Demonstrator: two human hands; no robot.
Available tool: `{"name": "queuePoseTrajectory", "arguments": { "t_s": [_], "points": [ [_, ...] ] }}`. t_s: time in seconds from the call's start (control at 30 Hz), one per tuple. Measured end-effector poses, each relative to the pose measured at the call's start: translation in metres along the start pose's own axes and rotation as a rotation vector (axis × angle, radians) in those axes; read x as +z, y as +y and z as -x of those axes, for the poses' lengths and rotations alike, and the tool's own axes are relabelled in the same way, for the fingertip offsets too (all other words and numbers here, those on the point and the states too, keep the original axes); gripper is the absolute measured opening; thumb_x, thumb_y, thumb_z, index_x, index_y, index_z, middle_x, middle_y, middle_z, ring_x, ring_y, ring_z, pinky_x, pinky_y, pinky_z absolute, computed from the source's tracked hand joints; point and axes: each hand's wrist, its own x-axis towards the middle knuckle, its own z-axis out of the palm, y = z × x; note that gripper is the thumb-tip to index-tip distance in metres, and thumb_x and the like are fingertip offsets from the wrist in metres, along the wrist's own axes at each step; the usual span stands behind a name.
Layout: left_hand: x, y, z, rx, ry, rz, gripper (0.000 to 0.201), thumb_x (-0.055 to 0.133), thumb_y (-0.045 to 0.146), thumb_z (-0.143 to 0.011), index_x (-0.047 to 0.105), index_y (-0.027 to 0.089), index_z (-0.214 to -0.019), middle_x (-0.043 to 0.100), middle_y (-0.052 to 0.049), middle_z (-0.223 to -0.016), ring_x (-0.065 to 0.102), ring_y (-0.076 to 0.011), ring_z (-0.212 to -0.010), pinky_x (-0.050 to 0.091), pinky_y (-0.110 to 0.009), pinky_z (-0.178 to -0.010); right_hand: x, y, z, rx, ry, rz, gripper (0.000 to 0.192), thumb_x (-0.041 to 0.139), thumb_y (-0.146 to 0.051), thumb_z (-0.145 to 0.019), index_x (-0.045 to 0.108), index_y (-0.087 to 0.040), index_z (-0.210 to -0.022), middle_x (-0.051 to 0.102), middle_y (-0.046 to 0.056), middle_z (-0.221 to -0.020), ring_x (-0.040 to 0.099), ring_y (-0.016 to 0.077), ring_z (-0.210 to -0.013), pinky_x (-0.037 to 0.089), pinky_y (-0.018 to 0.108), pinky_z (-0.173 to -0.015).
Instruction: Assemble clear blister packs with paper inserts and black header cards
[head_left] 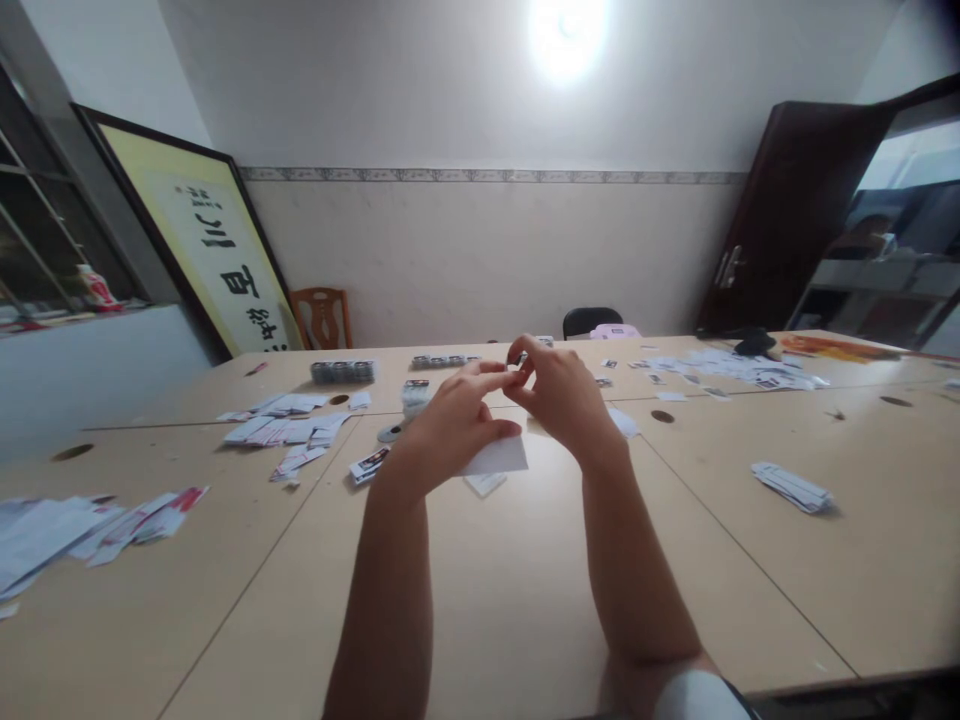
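Observation:
My left hand (461,420) is raised over the table, its thumb pressed on a blank white card (501,457) that sticks out below the hand. Its index finger stretches across to the fingertips of my right hand (564,398). Those right fingers are curled in a pinch on a small dark-and-white piece (516,360), mostly hidden and too small to name. Under the hands another white slip (486,484) lies flat. Left of my left wrist lies a small stack of printed photo cards (369,466), with a roll of tape (390,433) just behind it.
Rows of bundled cards (343,372) stand at the back left. Piles of paper slips (281,430) and torn envelopes (142,525) cover the left side. On the right lie a folded paper bundle (793,487) and scattered papers (724,368). The table has round cable holes (662,416).

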Motion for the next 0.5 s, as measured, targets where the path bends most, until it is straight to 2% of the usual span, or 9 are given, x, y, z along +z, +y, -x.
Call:
{"name": "queuePoseTrajectory", "arguments": {
  "t_s": [0.2, 0.3, 0.4, 0.47, 0.5],
  "points": [
    [0.009, 0.001, -0.003, -0.023, 0.022, -0.071, 0.049, 0.069, 0.008, -0.082, 0.066, 0.021, -0.129, 0.052, -0.011, -0.142, 0.059, -0.0109, -0.069, 0.056, -0.038, -0.083, 0.002, -0.001, -0.001, -0.003, -0.002, 0.039, 0.012, 0.065, -0.018, -0.083, 0.062, -0.02, -0.095, 0.072, 0.002, -0.079, 0.061, 0.0183, -0.069, 0.036, 0.03, -0.059],
    [0.013, 0.004, -0.004, -0.017, 0.037, -0.117, 0.047, 0.069, 0.005, -0.082, 0.066, 0.017, -0.128, 0.053, -0.013, -0.14, 0.065, -0.019, -0.091, 0.054, -0.04, -0.092, 0.005, -0.003, -0.001, 0.01, -0.014, 0.046, 0.017, 0.068, -0.02, -0.083, 0.064, -0.019, -0.099, 0.072, 0.003, -0.078, 0.062, 0.0205, -0.071, 0.036, 0.031, -0.06],
    [0.018, 0.003, -0.007, 0.021, 0.068, -0.157, 0.044, 0.069, 0.007, -0.083, 0.067, 0.017, -0.126, 0.055, -0.014, -0.138, 0.059, -0.0266, -0.116, 0.048, -0.043, -0.105, 0.007, -0.002, -0.002, 0.001, -0.026, 0.019, 0.026, 0.072, -0.027, -0.084, 0.065, -0.019, -0.107, 0.072, 0.004, -0.078, 0.062, 0.0219, -0.072, 0.038, 0.032, -0.061],
    [0.018, 0.0, -0.008, 0.017, 0.114, -0.149, 0.047, 0.068, 0.008, -0.083, 0.065, 0.017, -0.129, 0.055, -0.014, -0.14, 0.06, -0.0267, -0.116, 0.049, -0.044, -0.104, 0.005, 0.001, -0.001, -0.004, -0.038, -0.029, 0.031, 0.074, -0.029, -0.083, 0.064, -0.02, -0.112, 0.071, 0.002, -0.077, 0.062, 0.0209, -0.071, 0.039, 0.032, -0.062],
    [0.017, -0.002, -0.008, 0.005, 0.135, -0.132, 0.05, 0.069, 0.008, -0.083, 0.064, 0.018, -0.132, 0.055, -0.014, -0.141, 0.063, -0.025, -0.108, 0.051, -0.043, -0.1, 0.003, 0.003, 0.0, -0.003, -0.042, -0.065, 0.032, 0.075, -0.03, -0.083, 0.064, -0.021, -0.112, 0.071, 0.001, -0.077, 0.062, 0.02, -0.07, 0.04, 0.032, -0.063]
  ]
}}
